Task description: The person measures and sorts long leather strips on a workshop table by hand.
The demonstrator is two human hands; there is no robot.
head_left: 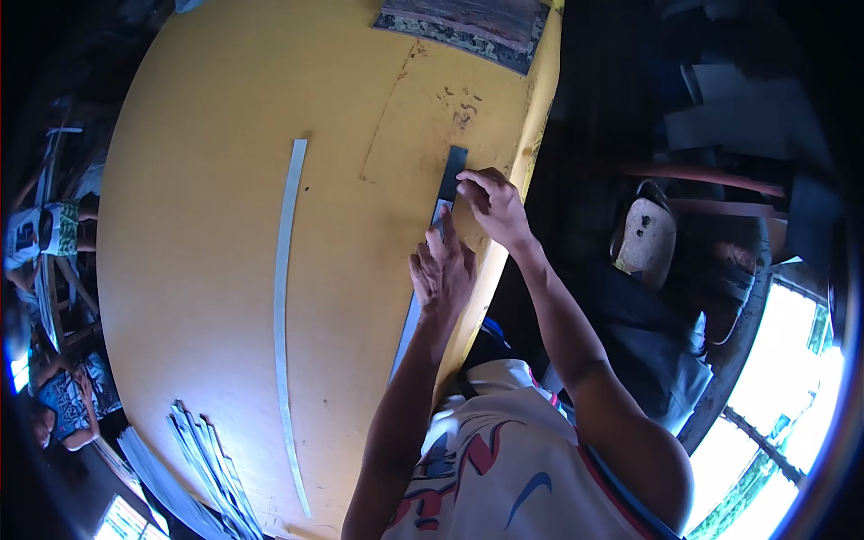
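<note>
Near the table's right edge lies a dark flat strip (456,162), with a pale strip (407,335) running below it toward me. My left hand (443,274) rests over the pale strip, its index finger stretched along the top end and the other fingers bent but apart. Just above it, my right hand (495,205) has thumb and fingers drawn together at the dark strip's right edge. What that pinch holds, if anything, is too small to make out. A long, thin grey strip (282,297) lies apart on the table, left of both hands.
The yellow table (207,225) spans the middle. Bundled grey strips (207,463) lie at its near left corner, and a dark patterned slab (468,31) at the far end. Two people (76,396) are beyond the left edge. Dark clutter and a worn pale object (646,238) are at right.
</note>
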